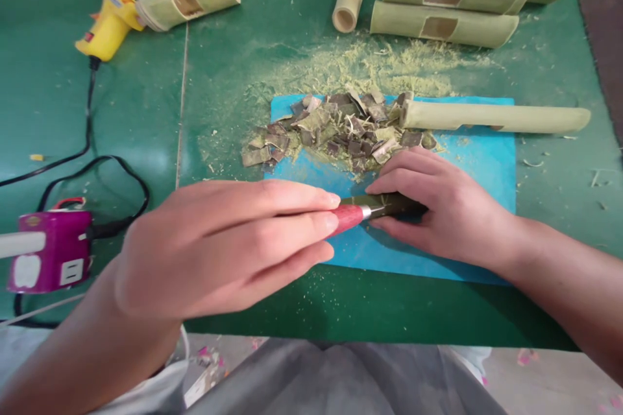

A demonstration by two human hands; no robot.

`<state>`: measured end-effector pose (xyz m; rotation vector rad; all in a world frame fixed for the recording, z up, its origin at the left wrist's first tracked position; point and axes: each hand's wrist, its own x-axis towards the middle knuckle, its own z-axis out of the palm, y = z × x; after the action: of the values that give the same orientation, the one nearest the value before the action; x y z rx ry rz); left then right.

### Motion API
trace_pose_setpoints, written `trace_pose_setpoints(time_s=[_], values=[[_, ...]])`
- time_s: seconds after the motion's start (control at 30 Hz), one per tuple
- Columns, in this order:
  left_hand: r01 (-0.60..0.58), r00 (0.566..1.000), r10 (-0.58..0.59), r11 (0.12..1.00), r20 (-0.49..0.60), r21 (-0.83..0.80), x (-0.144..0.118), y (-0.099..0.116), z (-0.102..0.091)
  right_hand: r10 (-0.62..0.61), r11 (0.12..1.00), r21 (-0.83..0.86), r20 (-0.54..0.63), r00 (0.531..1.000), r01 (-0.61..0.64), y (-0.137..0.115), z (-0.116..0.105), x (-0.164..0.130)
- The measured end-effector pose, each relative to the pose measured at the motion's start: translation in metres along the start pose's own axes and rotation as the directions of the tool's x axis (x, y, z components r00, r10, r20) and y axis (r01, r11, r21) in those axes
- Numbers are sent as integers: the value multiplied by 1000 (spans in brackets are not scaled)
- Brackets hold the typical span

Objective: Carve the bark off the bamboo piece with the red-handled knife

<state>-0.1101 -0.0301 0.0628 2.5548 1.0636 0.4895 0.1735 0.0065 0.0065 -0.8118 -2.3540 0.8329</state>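
Observation:
My left hand (228, 246) grips a carving knife with a red handle (348, 217); its metal tip points right into a dark green bamboo piece (389, 204). My right hand (438, 207) is closed over that bamboo piece and presses it onto the blue mat (481, 155). Just beyond the hands, a heap of cut bamboo chips (335, 130) lies on the mat's far edge. A long pale bamboo tube (491, 118) rests across the mat's back right corner.
On the green table (243, 26) lie several notched bamboo tubes (445, 10) at the back, with sawdust (370, 65) in front of them. A yellow glue gun (107, 23) lies at far left. A purple power strip (48, 249) with black cables sits near the left edge.

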Motion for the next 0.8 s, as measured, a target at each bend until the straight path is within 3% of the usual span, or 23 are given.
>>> trace_pose_setpoints(time_s=[0.23, 0.43, 0.7, 0.8], values=[[-212, 972, 183, 955, 148, 209, 9, 19, -2, -32, 999, -45, -52, 998, 29, 2, 5, 1], [-134, 980, 74, 933, 187, 334, 22, 33, -6, -57, 995, -85, -62, 996, 52, 2, 6, 3], [-300, 932, 173, 861, 319, 410, 27, 27, -8, -82, 974, -212, -21, 996, 76, 2, 9, 2], [-211, 953, 107, 906, 284, 367, 22, 27, -1, -101, 972, -217, -20, 995, 94, 2, 10, 3]])
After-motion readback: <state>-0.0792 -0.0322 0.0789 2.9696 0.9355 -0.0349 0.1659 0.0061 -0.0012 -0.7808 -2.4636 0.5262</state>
